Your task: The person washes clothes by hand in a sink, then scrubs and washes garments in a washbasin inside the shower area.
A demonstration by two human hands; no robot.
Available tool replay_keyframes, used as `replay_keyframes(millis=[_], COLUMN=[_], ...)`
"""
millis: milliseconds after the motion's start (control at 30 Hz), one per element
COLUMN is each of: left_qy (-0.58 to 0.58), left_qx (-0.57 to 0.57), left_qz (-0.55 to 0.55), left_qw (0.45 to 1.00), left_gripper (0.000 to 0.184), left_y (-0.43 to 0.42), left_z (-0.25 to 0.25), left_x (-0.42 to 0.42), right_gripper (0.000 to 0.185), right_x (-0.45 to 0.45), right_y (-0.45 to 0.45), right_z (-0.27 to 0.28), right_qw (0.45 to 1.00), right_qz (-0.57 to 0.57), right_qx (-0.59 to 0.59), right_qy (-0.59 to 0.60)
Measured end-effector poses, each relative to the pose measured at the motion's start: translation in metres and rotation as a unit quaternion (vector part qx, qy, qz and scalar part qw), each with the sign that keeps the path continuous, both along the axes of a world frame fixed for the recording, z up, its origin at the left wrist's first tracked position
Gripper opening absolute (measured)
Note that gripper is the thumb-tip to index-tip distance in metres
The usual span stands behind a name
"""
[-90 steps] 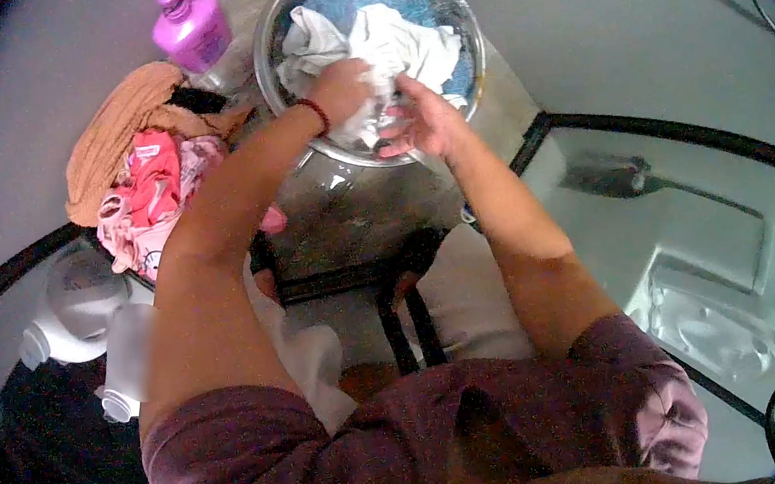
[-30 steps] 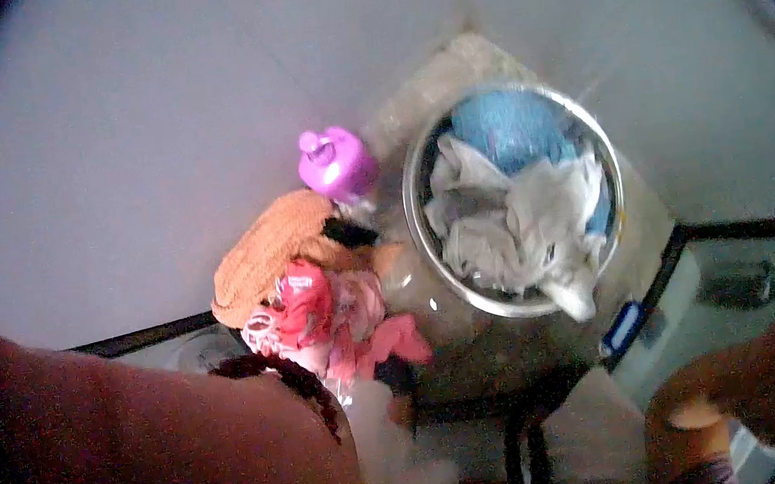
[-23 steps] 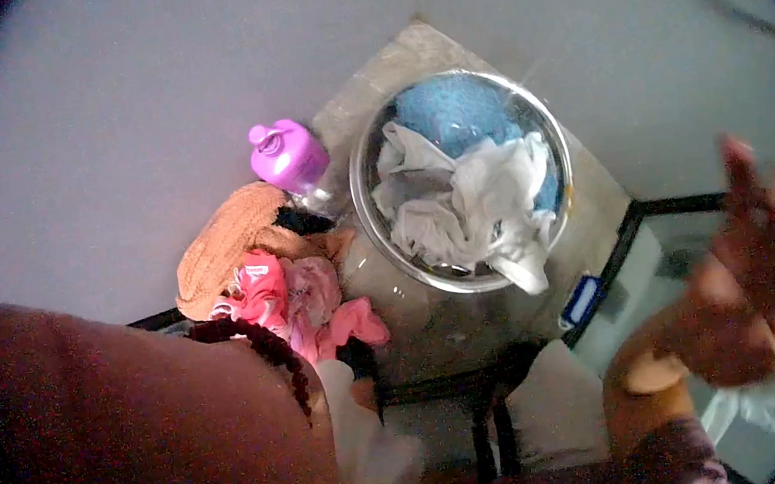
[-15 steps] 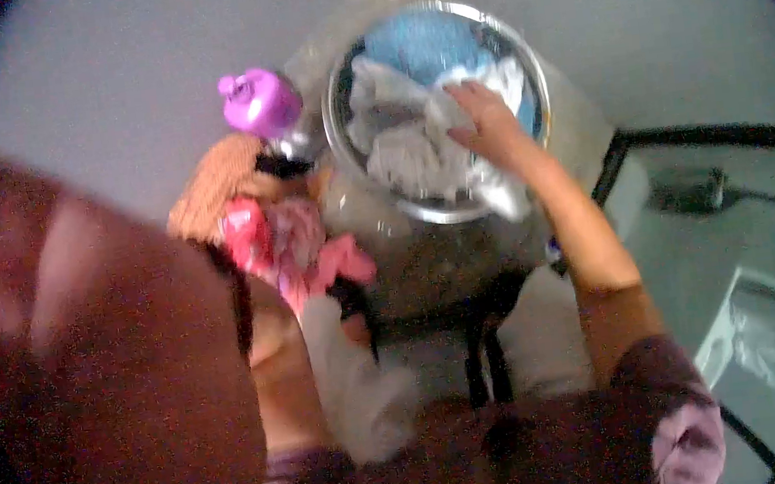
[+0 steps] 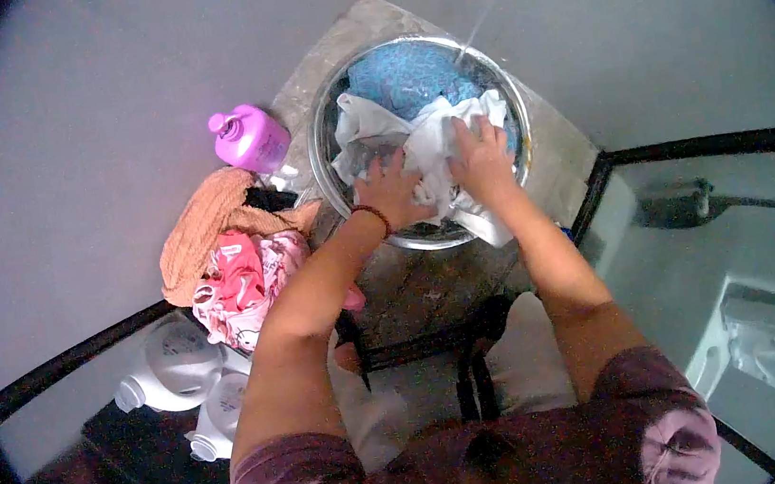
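A round metal basin (image 5: 319, 159) stands on the floor in front of me, with white cloth (image 5: 431, 146) and a blue textured cloth (image 5: 412, 77) in it. My left hand (image 5: 388, 189) lies on the white cloth at the near left of the basin, fingers spread. Beside it, my right hand (image 5: 483, 159) presses on the same cloth, also with fingers apart. Part of the white cloth hangs over the near right rim. A thin stream of water (image 5: 478, 26) falls toward the blue cloth at the back.
Left of the basin stands a purple bottle (image 5: 252, 140). An orange towel (image 5: 204, 226) and pink printed clothes (image 5: 244, 282) are heaped below it. White jugs (image 5: 173, 372) stand farther left, behind a black frame edge (image 5: 86, 362). Another black-framed edge (image 5: 711, 146) runs along the right.
My left hand has come down from a blurred position close to the camera onto the white cloth. My right hand stays on the cloth in the basin. The view has shifted and sharpened.
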State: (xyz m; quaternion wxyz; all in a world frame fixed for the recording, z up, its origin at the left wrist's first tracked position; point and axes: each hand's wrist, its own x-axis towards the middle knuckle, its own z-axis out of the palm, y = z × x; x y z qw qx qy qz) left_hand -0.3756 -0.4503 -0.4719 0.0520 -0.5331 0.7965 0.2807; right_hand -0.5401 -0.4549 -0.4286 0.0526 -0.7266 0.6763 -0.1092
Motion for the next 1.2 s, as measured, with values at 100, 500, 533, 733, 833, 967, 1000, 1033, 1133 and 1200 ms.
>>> replay_keyframes(millis=[100, 500, 533, 733, 833, 967, 1000, 1033, 1133, 1200], left_qy=[-0.056, 0.17, 0.241, 0.436, 0.378, 0.339, 0.307, 0.307, 0.133, 0.044], left_qx=[0.012, 0.021, 0.002, -0.229, -0.259, -0.236, -0.283, -0.282, -0.248, -0.269], left_qz=[0.02, 0.18, 0.185, 0.066, 0.059, 0.122, 0.031, 0.031, 0.05, 0.068], left_qw=[0.998, 0.968, 0.953, 0.868, 0.887, 0.903, 0.908, 0.908, 0.958, 0.96], left_gripper=[0.065, 0.05, 0.048, 0.032, 0.028, 0.029, 0.03, 0.03, 0.028, 0.026], left_y=[-0.006, -0.025, -0.021, 0.011, -0.01, -0.028, -0.037, -0.038, -0.034, -0.016], left_z=[-0.012, -0.037, -0.012, 0.047, 0.017, 0.014, -0.012, -0.02, -0.026, -0.026], left_x=[-0.006, 0.018, 0.009, -0.061, -0.068, -0.044, -0.036, -0.029, -0.01, 0.004], right_gripper=[0.041, 0.05, 0.054, 0.036, 0.028, 0.02, 0.024, 0.028, 0.018, 0.028], right_x=[-0.014, -0.009, -0.015, -0.035, -0.031, -0.002, -0.004, -0.011, -0.033, -0.026], right_y=[0.003, -0.009, -0.018, -0.001, 0.004, 0.001, -0.001, -0.003, -0.021, -0.016], right_z=[-0.041, -0.058, -0.074, -0.084, -0.076, -0.054, -0.054, -0.056, -0.106, -0.059], right_qw=[0.995, 0.952, 0.882, 0.395, 0.353, 0.467, 0.492, 0.52, 0.779, 0.933], right_qz=[0.059, -0.111, -0.149, -0.062, -0.051, -0.265, -0.232, -0.2, -0.164, -0.087], right_qx=[0.075, 0.059, 0.173, 0.305, 0.302, 0.238, 0.242, 0.246, 0.155, 0.1], right_qy=[-0.006, -0.279, -0.411, -0.864, -0.884, -0.81, -0.803, -0.793, -0.586, -0.333])
